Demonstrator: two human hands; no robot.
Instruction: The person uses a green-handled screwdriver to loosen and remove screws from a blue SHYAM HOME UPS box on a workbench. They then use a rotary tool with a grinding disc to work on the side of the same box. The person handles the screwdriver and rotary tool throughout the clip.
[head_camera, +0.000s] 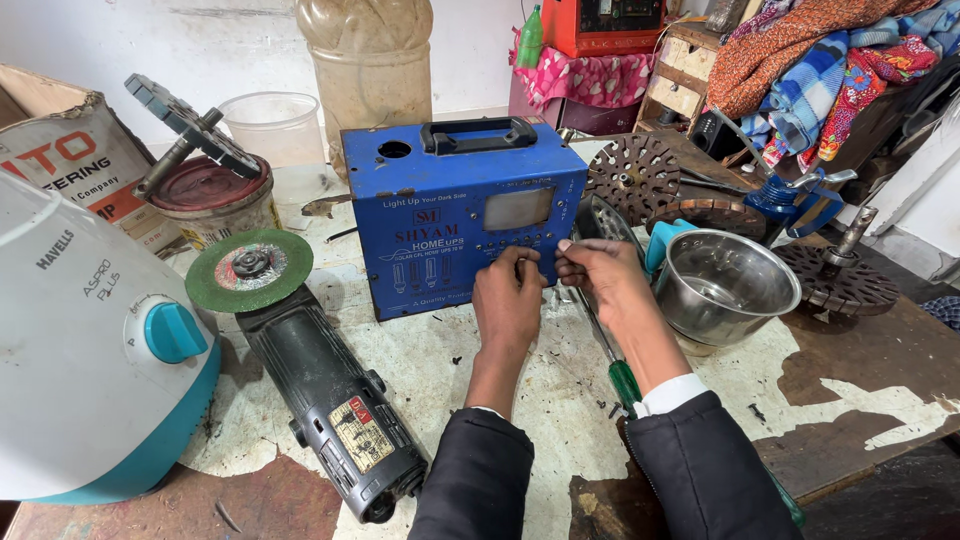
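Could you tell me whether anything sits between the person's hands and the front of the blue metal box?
Nothing visible does. The left hand and the right hand both already have their fingertips on the front panel of the blue metal box.

Head camera looks steeply down, close over the workbench (500, 380).

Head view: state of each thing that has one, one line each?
Blue box: upright on the bench, handle flat on top.
Left hand: fingertips on the box front.
Right hand: fingertips pinched at the box front; what it holds, cannot tell.
Grinder: lying flat, green disc fitted.
Steel bowl: upright, nothing in it.
Screwdriver: lying under the right forearm.
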